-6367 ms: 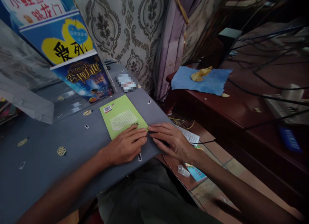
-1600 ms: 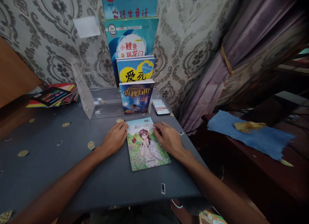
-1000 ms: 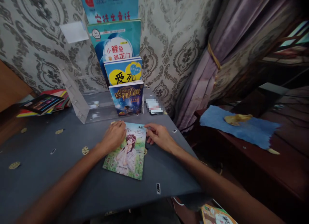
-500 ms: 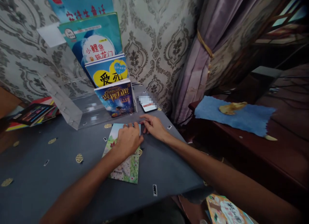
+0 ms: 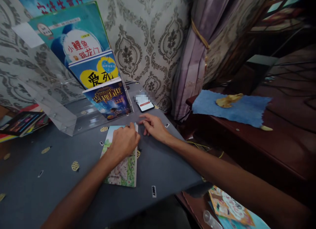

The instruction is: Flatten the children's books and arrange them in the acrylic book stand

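A thin picture book (image 5: 128,176) with a green, flowery cover lies on the grey tablecloth in front of me. My left hand (image 5: 125,140) rests over its upper part, with fingers curled at the upper right edge of the cover. White page edges show along that side. Just right of the book's top corner, my right hand (image 5: 155,127) hovers or rests near the cloth. Its fingers are loosely bent and apart, holding nothing. A phone (image 5: 145,103) with a lit screen lies beyond the right hand.
A clear stand (image 5: 63,115) stands at the back left, near several upright books, the front one a dark blue book (image 5: 110,102). More books (image 5: 22,122) lie at far left. To the right, a blue cloth (image 5: 232,110) covers part of a dark red surface. An orange book (image 5: 229,206) lies below.
The view has swung slightly right, so things sit further left. My left fingers have curled in at the book's edge, where white pages now show. My right hand stays beside the book.
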